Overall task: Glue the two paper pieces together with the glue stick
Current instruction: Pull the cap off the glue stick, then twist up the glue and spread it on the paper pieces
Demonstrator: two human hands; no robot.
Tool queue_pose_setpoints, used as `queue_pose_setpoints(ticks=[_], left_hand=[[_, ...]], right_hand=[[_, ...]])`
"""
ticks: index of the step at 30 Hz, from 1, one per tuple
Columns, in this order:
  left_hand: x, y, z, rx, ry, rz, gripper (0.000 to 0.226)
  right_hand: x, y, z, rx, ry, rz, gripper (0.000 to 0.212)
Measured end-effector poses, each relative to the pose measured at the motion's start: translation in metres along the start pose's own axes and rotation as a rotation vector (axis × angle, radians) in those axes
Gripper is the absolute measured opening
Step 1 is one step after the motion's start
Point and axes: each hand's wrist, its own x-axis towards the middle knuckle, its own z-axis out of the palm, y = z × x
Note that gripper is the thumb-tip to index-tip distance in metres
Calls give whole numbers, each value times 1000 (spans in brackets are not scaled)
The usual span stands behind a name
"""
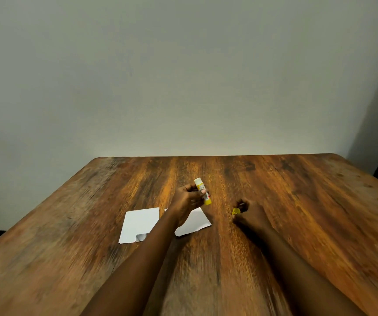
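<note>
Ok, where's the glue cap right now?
Head view: the cap is held in the right hand, low over the table, just right of the papers.

Wooden table — left paper, right paper

Left hand and right hand are bare, as are both slender forearms.

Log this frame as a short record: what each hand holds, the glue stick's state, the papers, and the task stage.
left hand: grips the glue stick, tip up, above the papers
right hand: holds the yellow cap low over the table
glue stick: uncapped
papers: left paper and right paper lie flat, side by side
stage: stick opened, papers not yet joined
</note>
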Motion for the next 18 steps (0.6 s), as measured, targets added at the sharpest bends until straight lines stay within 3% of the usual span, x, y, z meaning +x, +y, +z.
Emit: queue_pose_setpoints(ticks=[9,14,18], left_hand=[[-6,-1,5,24,84,44,14],[-4,4,9,109,182,77,32],[-2,9,19,105,245,108,28]], right_hand=[[-5,9,6,-105,-5,-63,49],[-19,-18,26,41,159,-223,33],[-29,-41,41,161,122,-292,30]])
